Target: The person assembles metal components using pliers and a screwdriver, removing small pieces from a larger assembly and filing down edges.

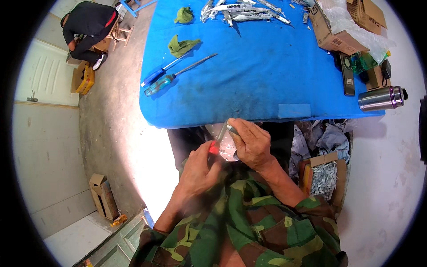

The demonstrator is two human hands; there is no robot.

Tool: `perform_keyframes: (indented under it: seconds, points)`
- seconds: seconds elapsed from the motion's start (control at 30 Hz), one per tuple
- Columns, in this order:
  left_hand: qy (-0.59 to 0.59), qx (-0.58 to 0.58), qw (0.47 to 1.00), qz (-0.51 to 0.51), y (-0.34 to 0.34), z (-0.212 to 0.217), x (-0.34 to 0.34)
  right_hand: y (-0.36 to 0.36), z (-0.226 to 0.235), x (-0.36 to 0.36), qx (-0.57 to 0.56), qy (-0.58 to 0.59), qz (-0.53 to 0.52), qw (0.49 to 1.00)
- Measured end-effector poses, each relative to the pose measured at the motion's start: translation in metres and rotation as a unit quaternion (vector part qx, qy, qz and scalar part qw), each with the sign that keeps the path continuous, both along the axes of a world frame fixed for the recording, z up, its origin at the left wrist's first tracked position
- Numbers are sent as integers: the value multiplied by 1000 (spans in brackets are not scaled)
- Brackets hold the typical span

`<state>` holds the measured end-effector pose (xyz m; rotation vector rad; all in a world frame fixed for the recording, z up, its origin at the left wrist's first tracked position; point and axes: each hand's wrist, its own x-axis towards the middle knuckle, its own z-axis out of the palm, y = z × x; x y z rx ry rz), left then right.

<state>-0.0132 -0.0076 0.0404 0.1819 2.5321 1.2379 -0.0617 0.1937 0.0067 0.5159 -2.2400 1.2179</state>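
Note:
My left hand (199,171) is closed round the red handle of a tool (214,147) with a straight metal shaft or blade pointing up and away; which kind it is I cannot make out. My right hand (255,144) grips a small greyish piece (231,129), mostly covered by the fingers. The tool's metal end lies close beside that piece; whether they touch I cannot tell. Both hands are over my lap, just below the near edge of a table with a blue cloth (249,84). On it lie a blue-handled screwdriver (153,76) and a teal-handled screwdriver (161,84).
Green rags (181,46) and whitish, slender parts (251,13) lie farther back. At right are a cardboard box (331,33), a dark flat device (347,73) and a steel flask (380,99). Below stands a box of silvery scraps (324,180). Another person (91,26) sits bent over at far left.

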Motion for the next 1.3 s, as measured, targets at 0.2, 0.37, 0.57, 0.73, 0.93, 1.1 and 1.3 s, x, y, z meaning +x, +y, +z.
perform_keyframes:
  seconds: [0.2, 0.37, 0.57, 0.73, 0.93, 1.1, 1.3]
  points:
    - [-92, 106, 989, 43, 7, 8, 0, -2, 2, 3, -3, -16, 20, 1000]
    - [-85, 101, 990, 43, 3, 0, 5, -3, -1, 4, -8, -20, 36, 999]
    - [-35, 81, 996, 34, -2, -6, 6, -6, -4, 3, -24, -26, 48, 998]
    - [1, 43, 998, 41, 1, -11, 4, -6, -1, 4, -67, -103, 37, 992]
    - [30, 21, 999, 33, 2, -15, 4, -14, 1, 15, -241, -278, 47, 929]
    - [5, 15, 998, 56, -8, -11, 3, -3, 1, 10, -410, -415, 60, 810]
    - [-27, 25, 998, 48, -11, -13, 4, 2, -6, 11, -492, -446, 118, 738]
